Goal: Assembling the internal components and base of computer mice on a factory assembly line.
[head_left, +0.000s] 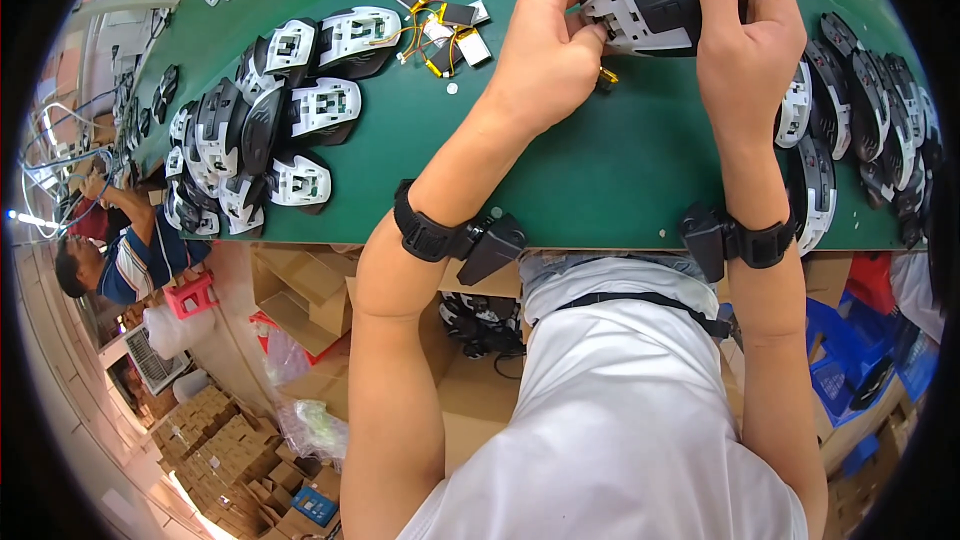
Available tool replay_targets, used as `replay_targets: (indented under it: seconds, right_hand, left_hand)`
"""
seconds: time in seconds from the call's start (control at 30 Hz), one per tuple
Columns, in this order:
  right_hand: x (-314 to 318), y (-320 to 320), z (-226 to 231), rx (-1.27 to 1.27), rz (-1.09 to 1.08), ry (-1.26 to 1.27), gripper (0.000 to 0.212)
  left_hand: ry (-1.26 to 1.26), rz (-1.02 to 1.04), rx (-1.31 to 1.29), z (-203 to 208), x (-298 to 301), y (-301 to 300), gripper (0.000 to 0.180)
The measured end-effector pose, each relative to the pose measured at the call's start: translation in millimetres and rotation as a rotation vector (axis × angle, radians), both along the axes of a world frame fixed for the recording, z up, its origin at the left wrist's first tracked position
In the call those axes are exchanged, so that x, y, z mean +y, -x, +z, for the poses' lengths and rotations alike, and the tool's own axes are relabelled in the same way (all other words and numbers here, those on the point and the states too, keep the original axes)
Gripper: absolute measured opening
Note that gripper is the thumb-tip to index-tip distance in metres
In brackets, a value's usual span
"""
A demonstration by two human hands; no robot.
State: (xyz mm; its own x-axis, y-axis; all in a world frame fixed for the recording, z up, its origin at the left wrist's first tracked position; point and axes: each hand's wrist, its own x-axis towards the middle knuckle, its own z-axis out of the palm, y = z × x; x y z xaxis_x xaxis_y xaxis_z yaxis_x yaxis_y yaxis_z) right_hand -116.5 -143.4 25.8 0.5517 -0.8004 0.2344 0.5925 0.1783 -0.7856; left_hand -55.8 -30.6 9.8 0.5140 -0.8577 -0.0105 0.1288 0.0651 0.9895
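Note:
Near the far edge of the view, both hands hold a black and white computer mouse, its pale inner frame turned toward me. My left hand grips its left end, with the thumb pressed at the opening in the frame. Around the right end, my right hand is closed with its thumb on the dark shell. A bit of blue shows by the right fingers at the top edge; I cannot make out what it is. Below the left fingers lies a small yellow and black part, perhaps a battery, partly hidden.
Left on the green table are several half-open mice and a cluster of small wired batteries. More mice crowd the right side. Cardboard boxes and a blue crate stand below. Another person is at far left.

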Motion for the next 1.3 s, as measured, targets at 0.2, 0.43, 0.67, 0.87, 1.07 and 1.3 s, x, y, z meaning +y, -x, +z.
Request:
replay_targets:
  seconds: [0.2,0.43,0.67,0.87,1.07,1.3]
  right_hand:
    - [-18,17,-23,-0.371,0.198,0.079,0.015]
    - [-1,28,-5,0.124,0.202,0.308,0.019]
    - [-11,32,-3,0.378,0.0,0.374,0.021]
    - [6,31,10,0.932,0.741,0.168,0.04]
    - [12,26,0,0.668,0.726,-0.113,0.045]
    - [11,27,-2,0.403,0.395,-0.162,0.023]
  left_hand:
    - [0.063,-0.141,0.092,-7,6,-13,0.059]
    - [0.095,-0.634,0.703,-3,17,-28,0.087]
    - [0.526,-0.04,0.673,14,14,-30,0.056]
    - [0.63,0.136,0.732,18,20,-33,0.057]
    - [0.618,0.12,0.718,19,15,-24,0.056]
    - [0.584,0.06,0.658,13,15,-17,0.057]
